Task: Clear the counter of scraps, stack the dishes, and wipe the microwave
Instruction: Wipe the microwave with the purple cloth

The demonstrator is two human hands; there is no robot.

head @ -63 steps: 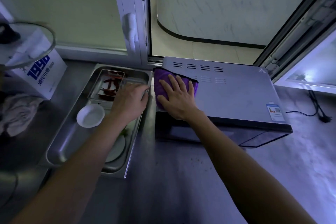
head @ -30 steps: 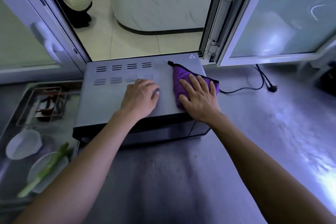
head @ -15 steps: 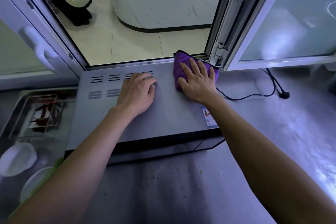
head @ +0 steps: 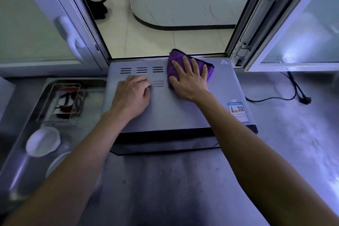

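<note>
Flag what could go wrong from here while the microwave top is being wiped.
1. The purple cloth sits at the microwave's back edge by the open window; a push from the right hand might tip it over the sill.
2. The left hand leans on the lid beside the vent slots; grime wiped that way could lodge in them.
3. The power cord lies loose on the counter and may snag.

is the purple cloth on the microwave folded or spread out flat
Folded: the purple cloth is bunched in layers under the right hand on the microwave top.
</note>
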